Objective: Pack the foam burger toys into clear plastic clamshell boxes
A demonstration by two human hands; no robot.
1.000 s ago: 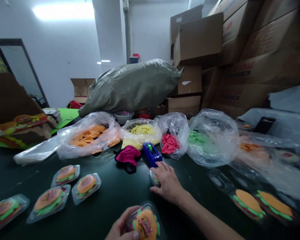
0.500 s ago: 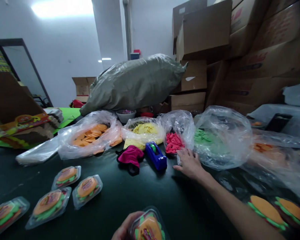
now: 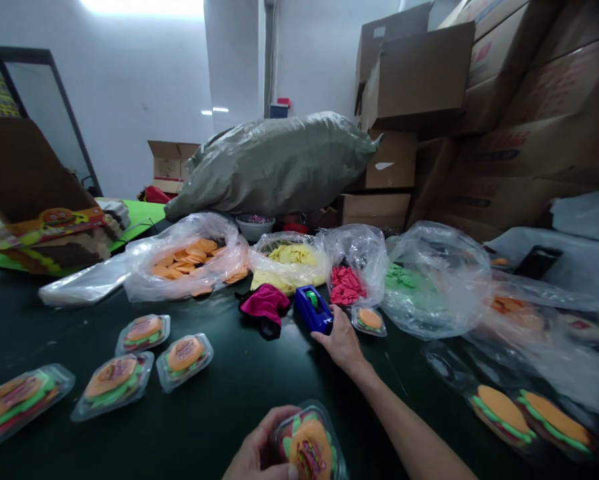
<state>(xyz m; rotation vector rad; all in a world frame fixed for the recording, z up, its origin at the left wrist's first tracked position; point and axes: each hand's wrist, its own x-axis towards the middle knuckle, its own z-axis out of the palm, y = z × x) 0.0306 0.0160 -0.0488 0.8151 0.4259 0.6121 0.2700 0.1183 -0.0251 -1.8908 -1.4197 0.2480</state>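
Note:
At the bottom edge my left hand (image 3: 254, 457) is closed round a clear plastic pack with a toy burger (image 3: 306, 447) inside. My right hand (image 3: 342, 340) reaches forward and its fingers wrap the near end of the blue tape dispenser (image 3: 313, 309) on the dark table (image 3: 239, 393). A small packed burger (image 3: 369, 320) lies just right of that hand, in front of the bag of red pieces (image 3: 346, 283).
Several packed burgers (image 3: 144, 330) lie at the left, two more (image 3: 502, 407) at the right. Clear bags hold orange pieces (image 3: 189, 257), yellow pieces (image 3: 292, 257) and green pieces (image 3: 404, 277). A pink cloth (image 3: 265, 301), a grey sack (image 3: 279, 163) and cardboard boxes (image 3: 419, 67) stand behind.
My right hand carried a small pack from beside the dispenser to the bag of red pieces, left it there, then came back left onto the blue tape dispenser. The left hand kept its pack.

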